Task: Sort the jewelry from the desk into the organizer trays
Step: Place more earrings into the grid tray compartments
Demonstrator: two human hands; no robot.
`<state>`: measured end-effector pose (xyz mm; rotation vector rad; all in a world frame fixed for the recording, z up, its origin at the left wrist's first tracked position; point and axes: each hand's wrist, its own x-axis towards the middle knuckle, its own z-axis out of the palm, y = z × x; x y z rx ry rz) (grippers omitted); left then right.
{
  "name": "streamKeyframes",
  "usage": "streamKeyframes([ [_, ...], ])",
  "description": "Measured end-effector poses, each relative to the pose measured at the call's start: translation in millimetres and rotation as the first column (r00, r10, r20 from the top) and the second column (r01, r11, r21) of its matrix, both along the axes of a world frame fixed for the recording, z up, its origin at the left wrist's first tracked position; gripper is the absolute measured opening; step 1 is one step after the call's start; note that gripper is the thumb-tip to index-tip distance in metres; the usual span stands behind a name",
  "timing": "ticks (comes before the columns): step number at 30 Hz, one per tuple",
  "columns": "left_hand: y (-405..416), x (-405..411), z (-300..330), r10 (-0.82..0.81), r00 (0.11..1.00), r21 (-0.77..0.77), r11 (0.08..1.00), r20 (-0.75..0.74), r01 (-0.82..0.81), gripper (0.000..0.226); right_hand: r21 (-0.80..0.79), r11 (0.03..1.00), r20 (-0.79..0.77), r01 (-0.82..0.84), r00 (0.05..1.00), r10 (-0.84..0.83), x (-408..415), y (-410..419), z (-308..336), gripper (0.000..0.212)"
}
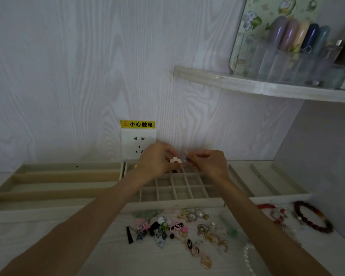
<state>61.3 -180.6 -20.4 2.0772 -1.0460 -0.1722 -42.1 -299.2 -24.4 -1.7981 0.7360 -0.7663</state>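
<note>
Both hands (157,159) (207,161) pinch a pale earring (175,160) above the grid tray (177,189).

A pale wood-grain wall (72,72) rises behind the whitish tabletop (48,236), bearing a white socket (138,144) with a yellow warning label (137,124) just above it, and up to the socket's right a curved shelf (257,86) carries a clear holder (287,62) in dim light.
</note>
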Motion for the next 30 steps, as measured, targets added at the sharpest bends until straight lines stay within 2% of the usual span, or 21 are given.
streamKeyframes([
  [4, 4, -7, -6, 0.05, 0.938, 0.122, 0.988, 0.343, -0.097, 0.03, -0.092, 0.996, -0.043, -0.009, 0.999, 0.005, 4, -3, -9, 0.015],
  [6, 2, -9, -6, 0.06, 0.907, 0.099, 0.989, 0.416, -0.111, 0.03, -0.122, 0.993, -0.052, 0.003, 0.999, -0.009, 5, -6, -11, 0.017],
  [9, -1, -7, -7, 0.083, 0.892, 0.065, 0.99, 0.444, -0.124, 0.03, -0.141, 0.99, -0.055, 0.026, 0.998, -0.034, 7, -10, -13, 0.019],
  [12, -4, -5, -10, 0.069, 0.892, 0.094, 0.988, 0.447, -0.123, 0.031, -0.181, 0.983, -0.071, 0.018, 0.997, -0.031, 9, -12, -15, 0.021],
  [17, 1, -4, -7, -0.032, 0.908, 0.213, 0.975, 0.417, -0.064, 0.024, -0.292, 0.955, -0.146, -0.052, 0.989, 0.009, 14, -12, -17, 0.019],
  [20, 4, -3, -4, -0.108, 0.94, 0.305, 0.952, 0.325, 0.004, 0.023, -0.383, 0.917, -0.245, -0.116, 0.969, 0.02, 20, -11, -17, 0.019],
  [22, 9, -3, -2, -0.095, 0.957, 0.339, 0.941, 0.275, -0.004, 0.028, -0.461, 0.875, -0.283, -0.144, 0.959, 0.008, 24, -9, -19, 0.023],
  [25, 20, 1, 4, -0.02, 0.962, 0.296, 0.953, 0.272, -0.064, 0.039, -0.592, 0.785, -0.35, -0.184, 0.936, -0.044, 27, -4, -16, 0.026],
  [30, 32, 4, 14, -0.001, 0.971, 0.297, 0.952, 0.24, -0.072, 0.042, -0.801, 0.491, -0.49, -0.342, 0.846, -0.21, 27, 10, -5, 0.04],
])
